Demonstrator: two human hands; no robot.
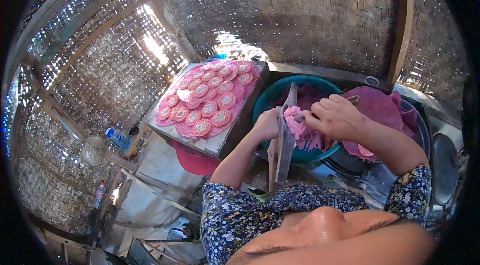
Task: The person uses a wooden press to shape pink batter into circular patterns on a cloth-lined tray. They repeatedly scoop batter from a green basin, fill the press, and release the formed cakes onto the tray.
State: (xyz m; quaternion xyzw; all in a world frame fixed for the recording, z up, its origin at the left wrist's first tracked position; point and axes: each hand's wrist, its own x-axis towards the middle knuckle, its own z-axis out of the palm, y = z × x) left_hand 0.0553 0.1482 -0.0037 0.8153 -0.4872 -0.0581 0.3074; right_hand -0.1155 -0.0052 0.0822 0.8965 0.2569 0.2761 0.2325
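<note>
My left hand (268, 124) is closed around a long wooden press (286, 152), which stands tilted over the near left rim of a teal basin (258, 107). Pink dough (294, 126) clings to the press's right side, beside my fingers. My right hand (337, 116) grips a dark stick-like tool (354, 100); its end pokes out past the fist, and its tip touches the dough. More of the pink mass lies inside the basin, below both hands. The tool's exact shape is hidden by my fingers.
Left of the basin, a raised slab carries a pink cloth (182, 85) covered with several round pink-and-white patterned cakes (202, 127). To the right, another pink cloth (372, 110) lies over a round vessel. A blue-labelled bottle (117, 137) stands by the woven wall (300, 15).
</note>
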